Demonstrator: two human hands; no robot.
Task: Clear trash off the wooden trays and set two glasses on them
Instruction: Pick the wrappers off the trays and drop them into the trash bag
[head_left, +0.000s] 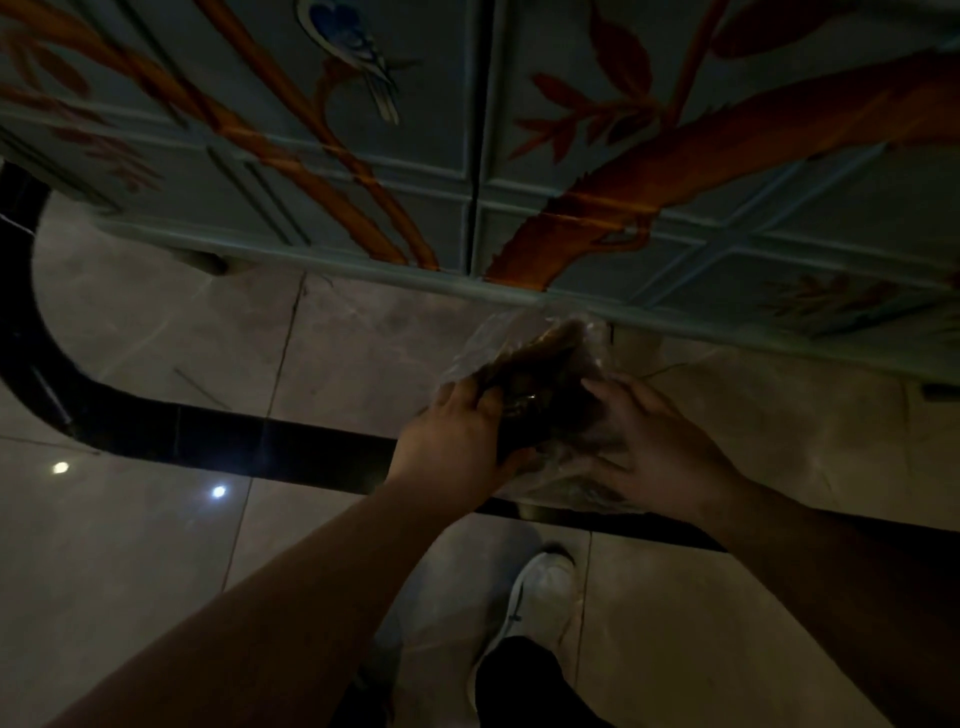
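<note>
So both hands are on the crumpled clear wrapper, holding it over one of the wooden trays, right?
Not quite. Both the left hand and the right hand are on the crumpled clear wrapper, but the head view shows no wooden tray: the wrapper is held over the tiled floor, in front of a painted cabinet.

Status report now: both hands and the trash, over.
Left hand and right hand both gripping crumpled plastic wrapper. Held above tiled floor, near painted cabinet. Trays, glasses not in view.
</note>
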